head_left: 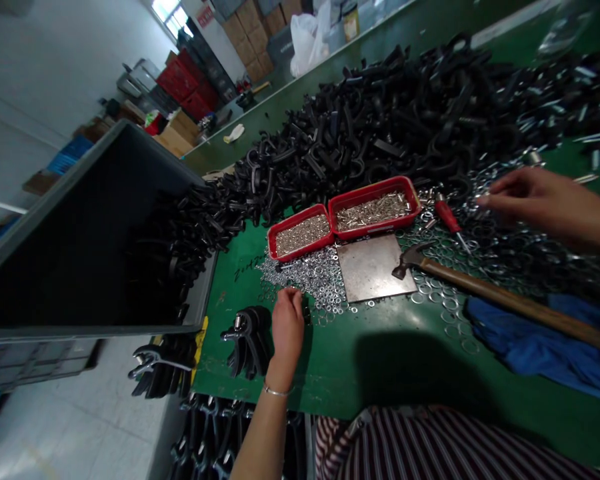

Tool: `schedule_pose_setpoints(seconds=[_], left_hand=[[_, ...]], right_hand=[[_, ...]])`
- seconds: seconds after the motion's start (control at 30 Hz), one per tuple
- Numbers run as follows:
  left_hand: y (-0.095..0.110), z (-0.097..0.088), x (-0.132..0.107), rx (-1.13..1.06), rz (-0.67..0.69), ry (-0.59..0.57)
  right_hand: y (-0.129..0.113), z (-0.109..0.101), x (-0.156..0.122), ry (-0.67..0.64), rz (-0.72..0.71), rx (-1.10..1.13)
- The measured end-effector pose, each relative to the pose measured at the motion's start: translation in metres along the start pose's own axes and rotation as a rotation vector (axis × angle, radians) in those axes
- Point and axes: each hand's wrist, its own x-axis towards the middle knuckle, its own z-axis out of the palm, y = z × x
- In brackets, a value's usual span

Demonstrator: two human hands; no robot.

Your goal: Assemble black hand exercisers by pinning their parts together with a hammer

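My left hand [287, 323] rests on the green table [380, 360] with its fingers curled at the edge of a heap of small silver washers [313, 277]; what it pinches is hidden. Beside it lies a stack of black clamps with springs [247, 337]. My right hand [535, 197] reaches out at the right, fingers together over loose metal rings [480, 230] near the big pile of black clamp parts [405, 120]. Two red trays [344, 220] hold small metal pieces.
A wooden-handled hammer [485, 287] lies beside a flat metal plate [375, 267], with a red screwdriver [450, 220] above it. Blue cloth [540, 347] sits at the right. A large dark grey bin [95, 227] stands at the left. Boxes and crates fill the background.
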Motion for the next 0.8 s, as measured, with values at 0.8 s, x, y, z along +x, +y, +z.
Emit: schedule_pose_setpoints(seconds=[0.8], left_hand=[[0.092,0.065,0.007,-1.239,-0.258,-0.342]], right_hand=[[-0.074,0.144,-0.07,-0.68,0.135,1.194]])
